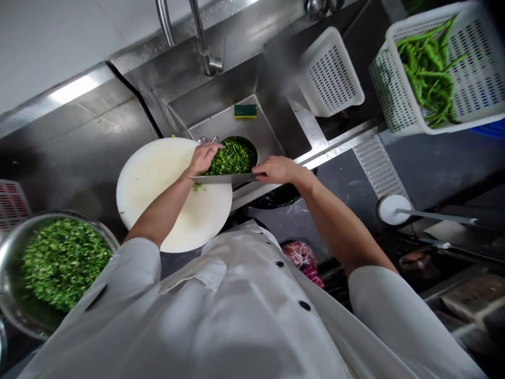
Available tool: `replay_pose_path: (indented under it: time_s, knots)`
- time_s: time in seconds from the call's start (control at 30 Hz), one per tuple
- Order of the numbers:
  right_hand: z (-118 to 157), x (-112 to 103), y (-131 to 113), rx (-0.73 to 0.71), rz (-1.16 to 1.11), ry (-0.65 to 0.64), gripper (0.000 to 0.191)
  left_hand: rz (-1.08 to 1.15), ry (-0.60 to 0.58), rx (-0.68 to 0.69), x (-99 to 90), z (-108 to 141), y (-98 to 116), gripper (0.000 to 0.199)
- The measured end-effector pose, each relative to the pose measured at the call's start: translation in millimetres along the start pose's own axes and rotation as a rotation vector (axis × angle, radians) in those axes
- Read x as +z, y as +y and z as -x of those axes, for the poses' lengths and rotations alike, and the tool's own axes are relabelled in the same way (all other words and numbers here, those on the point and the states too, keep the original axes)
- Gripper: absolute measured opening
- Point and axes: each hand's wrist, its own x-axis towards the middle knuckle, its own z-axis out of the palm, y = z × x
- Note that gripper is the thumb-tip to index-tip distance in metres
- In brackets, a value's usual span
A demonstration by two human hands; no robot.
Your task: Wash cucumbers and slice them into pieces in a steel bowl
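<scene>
Knife (231, 179) gripped in our right hand (277, 169), we hold its blade over the white board's (153, 179) edge. Our left hand (203, 158) is at the chopped greens (235, 156) in the sink (270, 129); whether it grips any, we cannot tell.

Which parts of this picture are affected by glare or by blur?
In the head view, glare whitens the steel ledge; same view, a hazy smear lies beside the small white basket; same view, the knife looks fairly clear, lower right dim.
</scene>
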Motion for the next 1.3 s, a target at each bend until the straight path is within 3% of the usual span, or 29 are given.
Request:
replay_pose_path:
  time_s: [0.17,0.23,0.3,0.37,0.47,0.53,0.63,0.73,0.83,0.97,1.07,1.17,1.3]
  knots:
    - [-9,-12,32,0.048,0.047,0.098,0.025,0.34,-0.294,-0.311,-4.0,-53,16,0.067]
    - [-1,-16,30,0.073,0.07,0.132,0.027,0.442,-0.407,-0.43,-3.3,-67,25,0.064]
    - [13,-17,15,0.092,0.081,0.125,0.03,0.5,-0.441,-0.491,-3.3,-76,33,0.057]
    - [29,-11,-12,0.064,0.037,0.065,0.032,0.539,-0.367,-0.488,-6.8,-81,38,0.051]
    - [39,13,-70,-0.03,-0.15,-0.066,0.031,0.565,-0.113,-0.437,-21.5,-86,37,0.048]
    - [30,36,-110,-0.05,-0.304,-0.143,0.031,0.568,0.051,-0.409,-36.7,-86,31,0.05]
    - [0,61,-152,0.045,-0.481,-0.157,0.029,0.571,0.259,-0.382,-62.7,-76,17,0.052]
    - [-30,66,-158,0.18,-0.595,-0.042,0.028,0.579,0.455,-0.369,-86.3,-52,5,0.05]
    - [-44,60,-133,0.346,-0.668,0.108,0.027,0.559,0.609,-0.391,-102.1,-17,3,0.049]
    - [-38,56,-88,0.486,-0.717,0.267,0.022,0.478,0.684,-0.501,-107.9,42,11,0.053]
    - [-24,53,-72,0.536,-0.672,0.333,0.022,0.533,0.761,-0.521,-105.0,93,19,0.051]
    - [-8,47,-86,0.534,-0.48,0.318,0.024,0.652,0.942,-0.541,-104.8,142,29,0.038]
    - [-7,51,-150,0.439,-0.25,0.151,0.031,0.775,1.131,-0.581,-114.0,192,50,0.037]
